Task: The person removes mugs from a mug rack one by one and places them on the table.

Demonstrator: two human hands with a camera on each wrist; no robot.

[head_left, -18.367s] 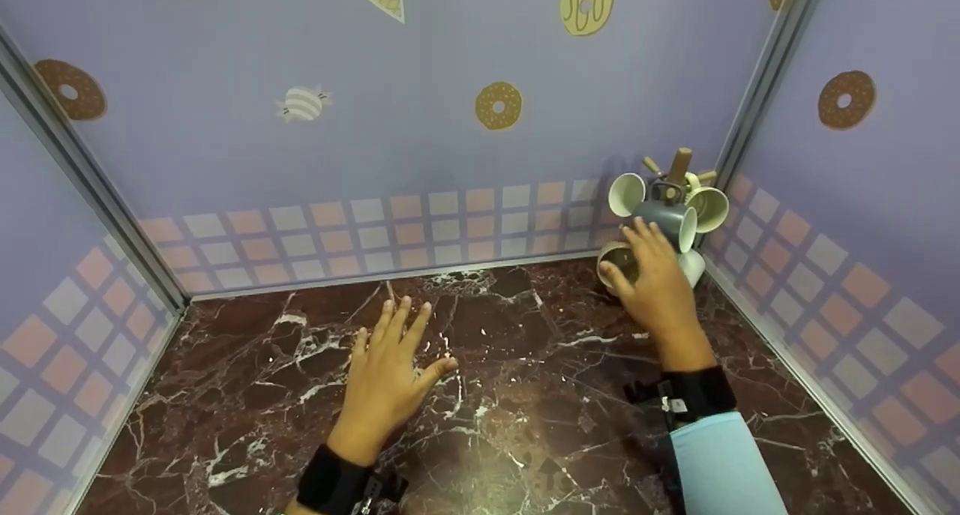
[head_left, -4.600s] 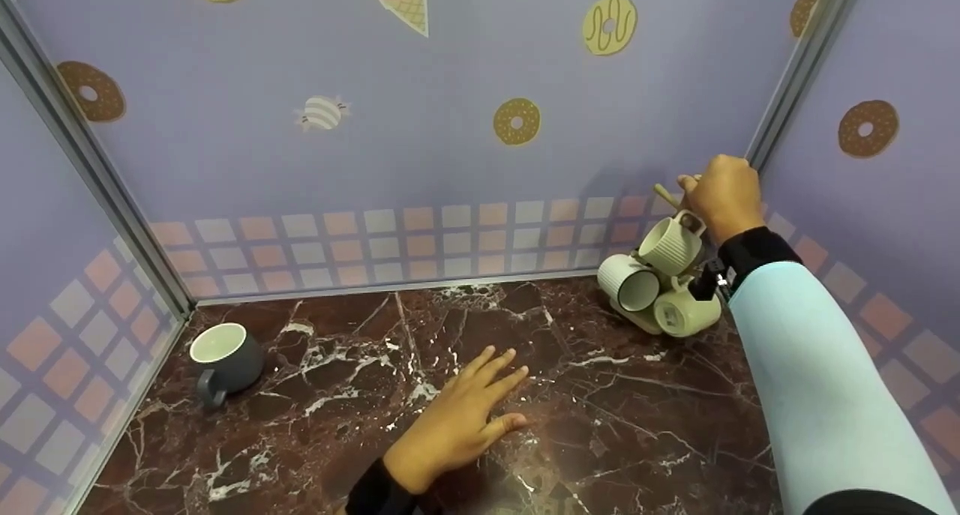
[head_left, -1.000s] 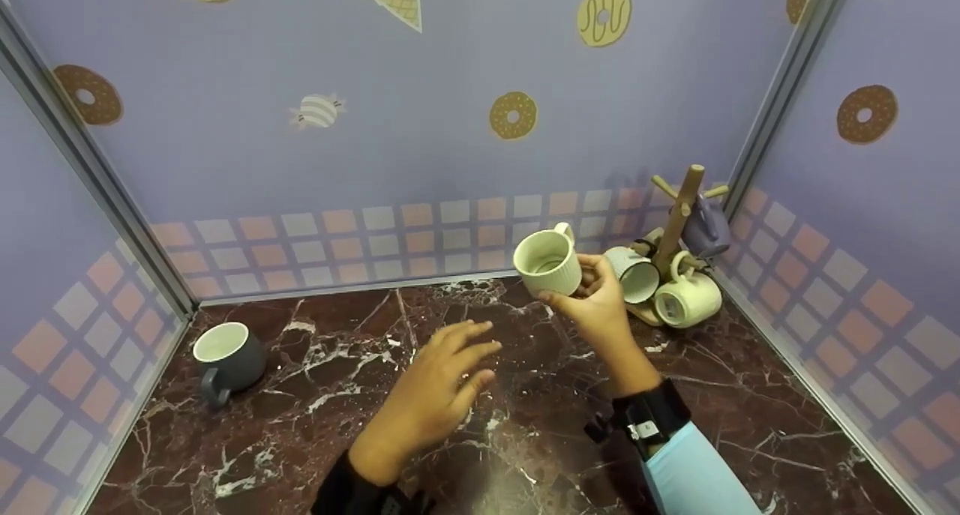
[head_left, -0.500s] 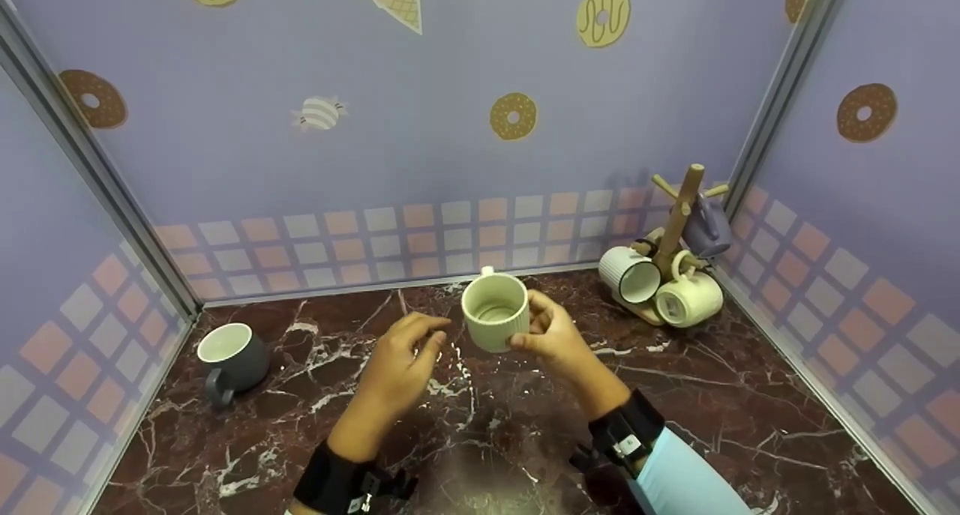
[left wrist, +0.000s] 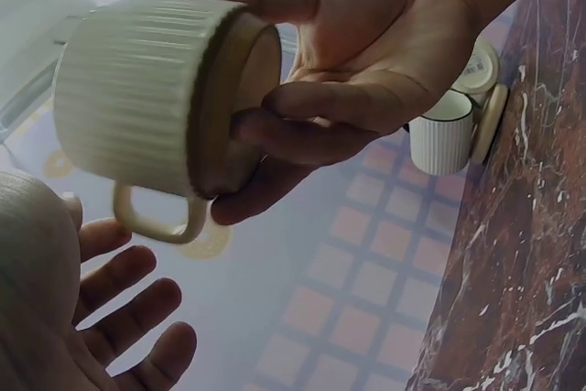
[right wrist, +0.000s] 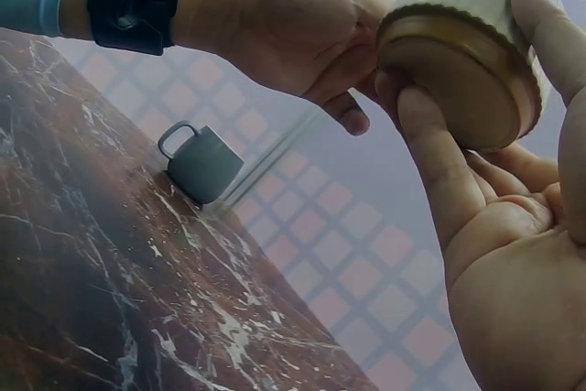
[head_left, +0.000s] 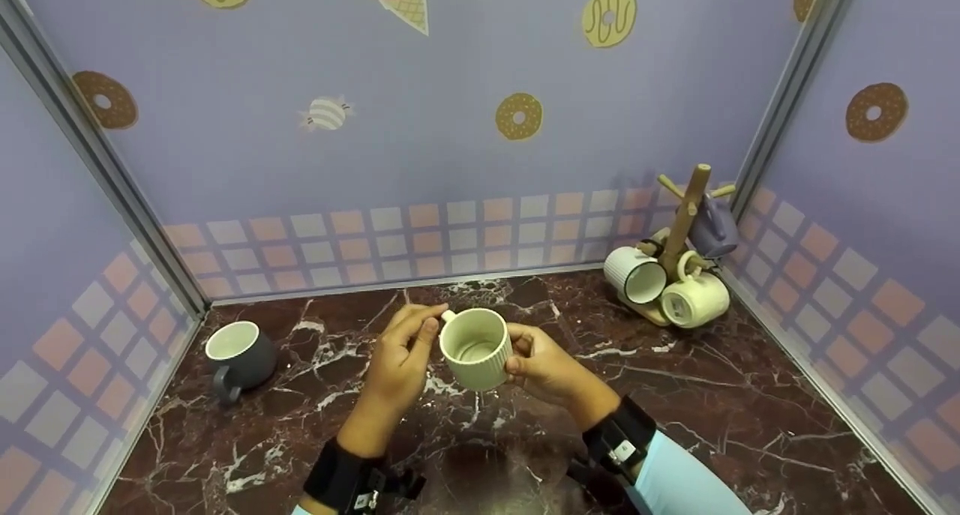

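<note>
A cream ribbed mug [head_left: 475,351] is held above the counter in front of me, its mouth tilted towards me. My right hand [head_left: 551,369] grips it from the right, thumb on the near side and fingers around the side and base. In the left wrist view the mug's handle [left wrist: 160,226] sticks out towards my left hand [left wrist: 110,318], whose fingers are relaxed and apart. The left fingertips are right beside the handle; whether they touch it I cannot tell. The right wrist view shows the mug's bare brownish base [right wrist: 458,80].
A dark grey mug [head_left: 251,361] stands upright at the left of the marbled counter [head_left: 720,425]. At the back right, a wooden mug tree [head_left: 686,211] carries a white ribbed mug [head_left: 624,267], a cream mug [head_left: 697,301] and a purple mug [head_left: 712,226]. Walls close off three sides.
The dark grey mug went from the rack to the counter's left. The ribbed mug then left the rack in my right hand, moving left and nearer; my left hand has come to its handle.
</note>
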